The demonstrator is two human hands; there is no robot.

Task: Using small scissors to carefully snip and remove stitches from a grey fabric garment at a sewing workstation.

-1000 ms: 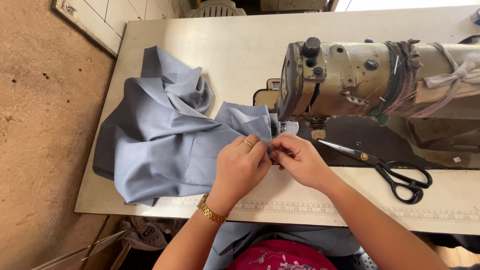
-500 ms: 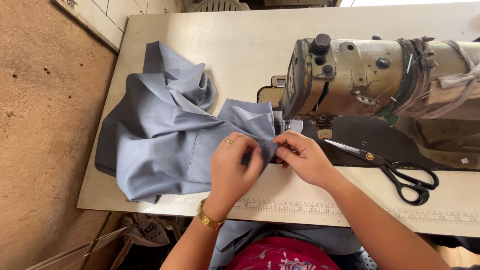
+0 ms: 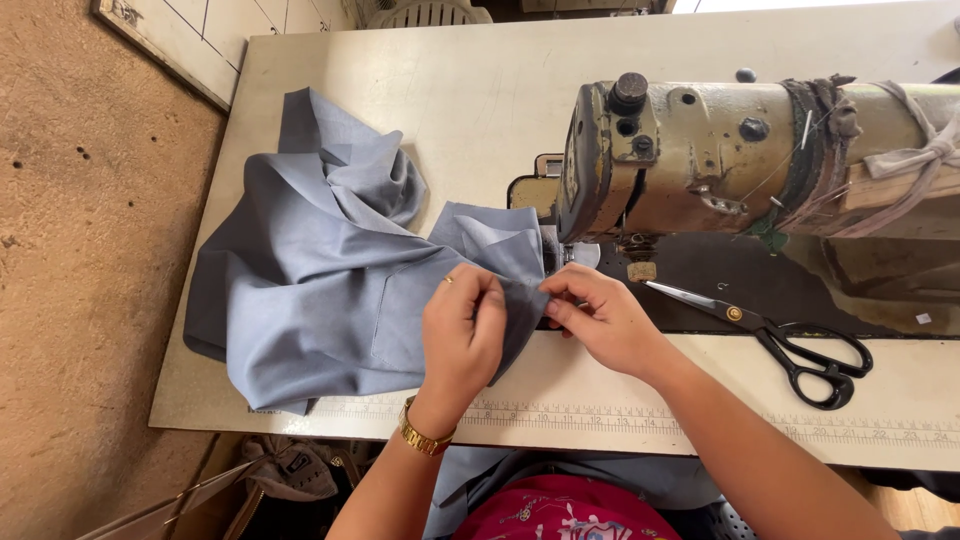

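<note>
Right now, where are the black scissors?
In the head view, the scissors lie on the table's right side, before the sewing machine, just beyond the right hand.

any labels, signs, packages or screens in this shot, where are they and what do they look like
No packages or screens.
Printed ruler strip: along the near edge of the sewing table, a long pale band with dark tick marks.
Small white tag: on the dark machine bed at far right, a tiny square, too small to make out.
Framed white panel: on the floor at top left, with a grid of dark lines.
</note>
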